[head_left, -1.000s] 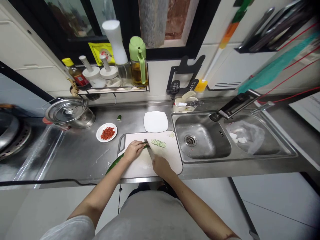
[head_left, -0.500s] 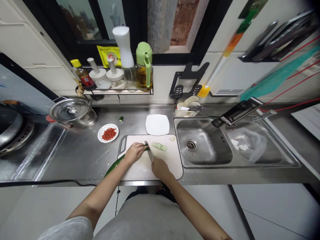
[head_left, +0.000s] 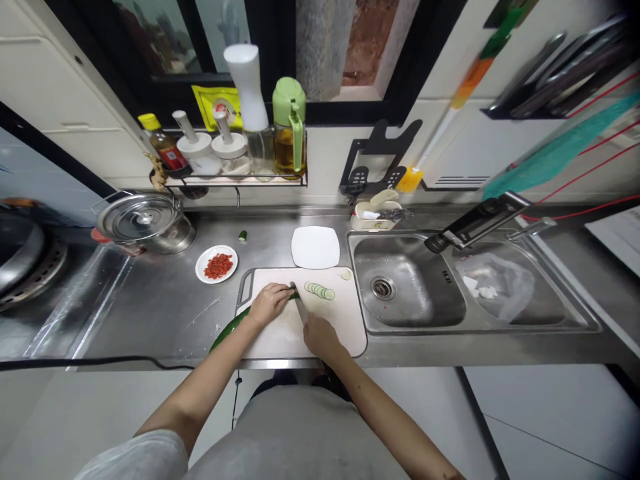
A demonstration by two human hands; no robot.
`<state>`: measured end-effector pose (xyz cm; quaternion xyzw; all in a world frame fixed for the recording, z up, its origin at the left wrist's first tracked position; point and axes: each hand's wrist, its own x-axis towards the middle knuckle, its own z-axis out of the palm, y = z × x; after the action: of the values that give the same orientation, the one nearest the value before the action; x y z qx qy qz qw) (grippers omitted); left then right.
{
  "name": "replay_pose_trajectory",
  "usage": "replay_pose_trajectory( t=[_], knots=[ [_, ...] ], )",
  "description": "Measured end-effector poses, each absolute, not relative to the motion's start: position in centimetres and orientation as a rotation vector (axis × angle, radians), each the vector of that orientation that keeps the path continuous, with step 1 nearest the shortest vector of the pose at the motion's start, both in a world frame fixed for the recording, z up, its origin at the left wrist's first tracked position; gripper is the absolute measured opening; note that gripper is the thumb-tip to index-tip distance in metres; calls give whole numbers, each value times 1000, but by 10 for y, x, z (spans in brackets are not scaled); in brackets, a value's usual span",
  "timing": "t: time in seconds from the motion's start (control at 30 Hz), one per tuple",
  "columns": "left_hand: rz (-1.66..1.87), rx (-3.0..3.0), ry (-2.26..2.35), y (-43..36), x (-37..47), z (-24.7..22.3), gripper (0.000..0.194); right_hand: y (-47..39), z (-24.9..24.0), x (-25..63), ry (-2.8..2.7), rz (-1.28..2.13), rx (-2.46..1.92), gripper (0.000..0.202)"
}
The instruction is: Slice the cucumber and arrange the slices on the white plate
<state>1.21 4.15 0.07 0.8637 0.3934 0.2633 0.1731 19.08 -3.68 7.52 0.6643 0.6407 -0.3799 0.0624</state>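
My left hand [head_left: 270, 303] is closed over a long green cucumber [head_left: 231, 329], whose far end reaches past the left edge of the cutting board [head_left: 280, 340]. In my right hand [head_left: 321, 339] is a kitchen knife [head_left: 301, 308], its blade at the cucumber's cut end close to my left fingertips. My fingers hide most of the knife's handle. To the right of the blade, several thin cucumber slices [head_left: 319, 291] overlap in a row on the board. One more slice [head_left: 345, 274] lies near the board's top right corner.
Behind the board sits a white square plate [head_left: 315, 247]. A round plate of chopped red pieces [head_left: 218, 265] and a cucumber stub [head_left: 243, 235] are at the back left, near a lidded steel pot [head_left: 145, 223]. A double sink [head_left: 410, 287] adjoins the board's right side.
The view has tilted slightly, so everything sits a little higher in the picture. Both hands, the knife and the cucumber keep nearly the same places on the board.
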Motion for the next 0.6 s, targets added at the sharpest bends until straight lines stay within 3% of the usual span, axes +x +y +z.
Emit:
replay_pose_trajectory(
  t=[0.6],
  knots=[
    [733, 2462, 1112, 42, 11, -3, 26, -44, 54, 183, 1915, -1084, 2051, 36]
  ],
)
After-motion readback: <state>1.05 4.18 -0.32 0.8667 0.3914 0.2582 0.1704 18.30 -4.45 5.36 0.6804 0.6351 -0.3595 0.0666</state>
